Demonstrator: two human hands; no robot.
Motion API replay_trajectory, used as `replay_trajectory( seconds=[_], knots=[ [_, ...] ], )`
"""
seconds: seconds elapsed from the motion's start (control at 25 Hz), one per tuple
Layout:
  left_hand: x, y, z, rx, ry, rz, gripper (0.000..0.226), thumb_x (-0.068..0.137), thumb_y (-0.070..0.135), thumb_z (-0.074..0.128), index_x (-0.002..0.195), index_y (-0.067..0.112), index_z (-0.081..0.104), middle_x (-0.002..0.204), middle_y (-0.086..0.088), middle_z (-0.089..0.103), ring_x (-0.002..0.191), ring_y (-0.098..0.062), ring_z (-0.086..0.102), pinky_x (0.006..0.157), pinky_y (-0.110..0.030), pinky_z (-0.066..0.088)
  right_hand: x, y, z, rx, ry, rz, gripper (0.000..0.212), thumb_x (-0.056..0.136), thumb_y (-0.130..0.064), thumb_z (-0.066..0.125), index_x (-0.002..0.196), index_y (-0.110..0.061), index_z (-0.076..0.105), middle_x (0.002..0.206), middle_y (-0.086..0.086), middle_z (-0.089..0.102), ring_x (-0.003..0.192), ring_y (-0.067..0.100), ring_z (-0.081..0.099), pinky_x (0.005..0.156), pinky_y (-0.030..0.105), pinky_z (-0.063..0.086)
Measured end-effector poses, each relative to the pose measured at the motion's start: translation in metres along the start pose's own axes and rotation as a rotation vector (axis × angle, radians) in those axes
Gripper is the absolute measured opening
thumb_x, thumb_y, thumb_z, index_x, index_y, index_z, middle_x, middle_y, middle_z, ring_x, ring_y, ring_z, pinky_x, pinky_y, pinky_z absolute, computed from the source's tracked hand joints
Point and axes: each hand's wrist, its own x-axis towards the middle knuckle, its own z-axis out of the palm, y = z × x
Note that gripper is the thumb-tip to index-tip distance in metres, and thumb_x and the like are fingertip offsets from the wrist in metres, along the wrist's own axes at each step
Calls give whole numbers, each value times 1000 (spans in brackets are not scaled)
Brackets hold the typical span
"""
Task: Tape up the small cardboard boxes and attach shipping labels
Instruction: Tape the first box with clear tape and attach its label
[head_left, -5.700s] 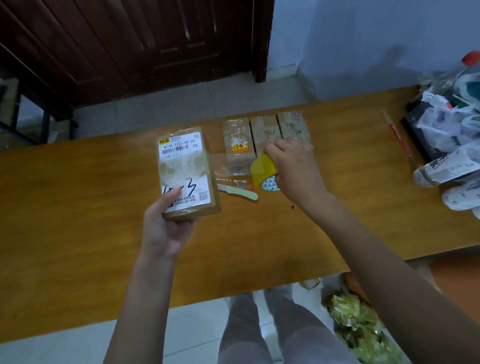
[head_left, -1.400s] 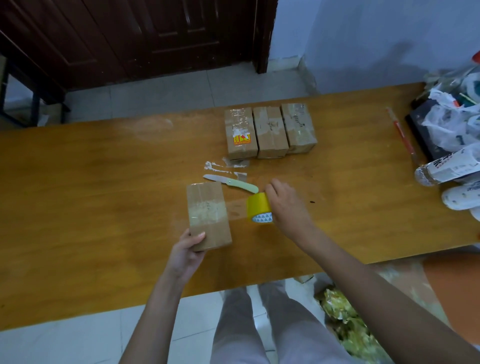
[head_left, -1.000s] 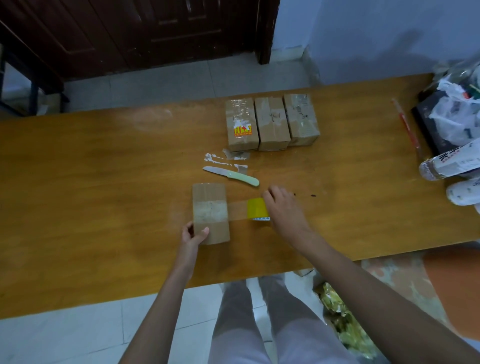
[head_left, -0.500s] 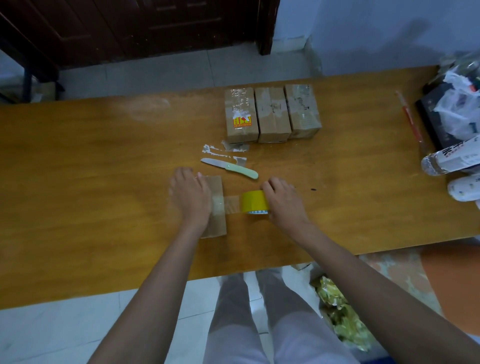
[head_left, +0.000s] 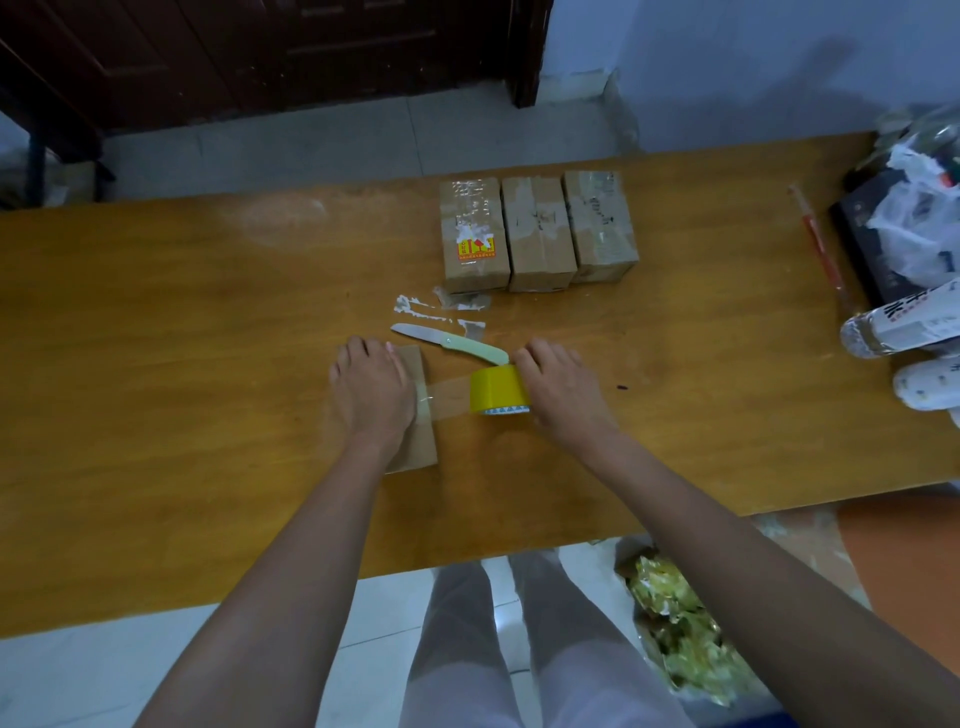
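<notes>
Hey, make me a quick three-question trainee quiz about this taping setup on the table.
1. True or false: the left hand presses flat on the brown cardboard box.
2. Which hand grips the yellow roll of packing tape?
3. How many taped cardboard boxes sit in the far row: A two, B three, C four?

Key: 1 true. 2 the right hand. 3 B.

Glossy wooden table (head_left: 156, 364); matt cardboard box (head_left: 423, 441) (clear, shiny tape (head_left: 447, 402)).
</notes>
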Motion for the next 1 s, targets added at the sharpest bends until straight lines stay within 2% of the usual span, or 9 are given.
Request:
replay_trajectory(
  seconds=[0.16, 0.36, 0.72, 0.84, 0.92, 1.0],
  knots=[
    [6, -5, -1, 10, 1, -13, 40, 103, 24, 28, 104, 0, 60, 106, -18, 59, 100, -33, 52, 85, -44, 39, 3, 16, -6, -84, -31, 39, 62, 64, 0, 78, 120, -11, 54, 115, 12, 54, 101, 28, 56, 80, 37, 44],
    [20, -25, -5, 31, 10, -61, 38, 102, 20, 33, 99, -6, 60, 104, -25, 59, 100, -38, 52, 83, -47, 37, -2, 50, -18, -205, -4, 125, 36, 70, 12, 63, 101, -5, 58, 101, 15, 55, 89, 32, 54, 70, 39, 41],
    [19, -27, -7, 50, 10, -46, 36, 102, 20, 34, 99, -5, 59, 104, -23, 59, 99, -38, 51, 81, -48, 38, 9, 54, -16, -241, 22, 96, 45, 64, 12, 70, 104, -3, 59, 105, 19, 56, 93, 34, 56, 72, 40, 43],
    [18, -27, -7, 56, 8, -40, 37, 102, 22, 32, 99, -4, 59, 104, -22, 59, 98, -38, 52, 81, -48, 39, 10, 57, -23, -235, -70, 99, 53, 69, 2, 71, 118, -9, 54, 117, 14, 51, 105, 31, 51, 82, 38, 41],
    [18, -26, -7, 58, 12, -40, 36, 101, 21, 33, 98, -4, 59, 102, -22, 59, 96, -38, 52, 79, -47, 40, 7, 57, -30, -238, -101, 102, 64, 70, -18, 77, 127, -13, 49, 124, 12, 48, 112, 30, 46, 87, 39, 38],
    [17, -26, -7, 76, 9, -40, 36, 101, 22, 33, 98, -3, 59, 101, -22, 59, 95, -38, 53, 77, -47, 40, 8, 50, -40, -248, -151, 86, 87, 63, -46, 81, 135, -17, 42, 130, 11, 43, 117, 30, 42, 90, 40, 35]
  ],
)
